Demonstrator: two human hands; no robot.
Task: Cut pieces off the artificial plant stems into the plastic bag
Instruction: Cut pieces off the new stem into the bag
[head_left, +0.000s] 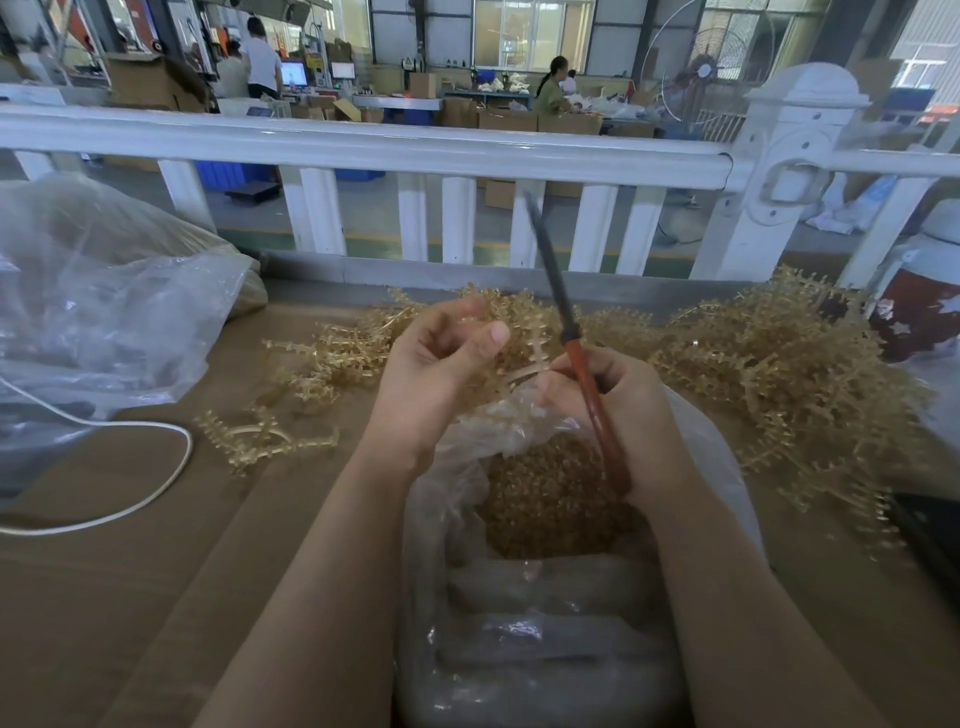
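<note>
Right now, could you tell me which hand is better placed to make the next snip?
The right hand: it already grips the scissors over the plastic bag, while the left hand holds the stem.

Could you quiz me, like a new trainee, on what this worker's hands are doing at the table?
1. True or false: the right hand holds scissors with reddish handles.
2. Where do the cut pieces gather? A) in the open plastic bag below the hands B) on the white railing C) in a cardboard box
3. Fill in: the left hand holds a tan plastic ____ over the bag.

Key
1. True.
2. A; small tan bits fill the bag.
3. Stem; a pile of uncut stems lies behind on the table.
</note>
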